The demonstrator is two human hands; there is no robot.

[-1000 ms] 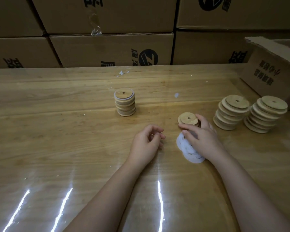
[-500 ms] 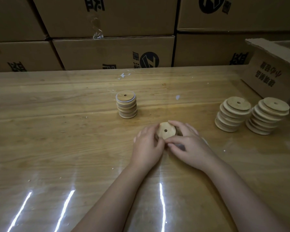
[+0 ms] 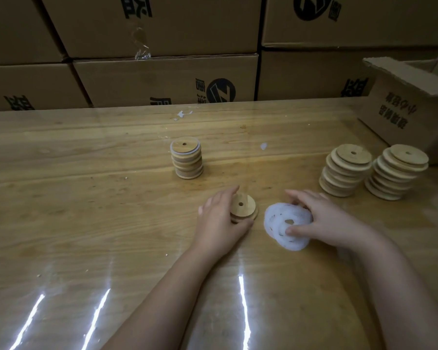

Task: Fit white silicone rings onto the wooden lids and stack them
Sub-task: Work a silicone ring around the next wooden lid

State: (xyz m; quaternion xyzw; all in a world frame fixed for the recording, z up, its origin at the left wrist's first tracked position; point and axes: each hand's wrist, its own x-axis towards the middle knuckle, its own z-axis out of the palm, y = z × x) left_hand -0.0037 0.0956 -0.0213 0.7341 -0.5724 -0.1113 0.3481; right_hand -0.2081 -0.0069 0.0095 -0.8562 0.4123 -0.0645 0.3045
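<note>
My left hand (image 3: 219, 219) holds a round wooden lid (image 3: 243, 207) with a centre hole, tilted just above the table. Right beside it lies a loose pile of white silicone rings (image 3: 278, 218). My right hand (image 3: 321, 219) lies over that pile, thumb and fingers pinching at the rings. A short stack of lids with white rings fitted (image 3: 187, 157) stands further back at the centre. Two taller, leaning stacks of bare wooden lids (image 3: 345, 170) (image 3: 396, 171) stand at the right.
The wooden table (image 3: 86, 198) has a glossy clear cover. An open cardboard box (image 3: 405, 109) sits at the back right corner. A wall of stacked cardboard cartons (image 3: 162, 79) runs along the table's far edge. Small white scraps (image 3: 182, 114) lie near the back.
My right hand brought a lid from beside the ring pile to my left hand, which took it. The right hand then moved back right onto the rings, uncovering the pile.
</note>
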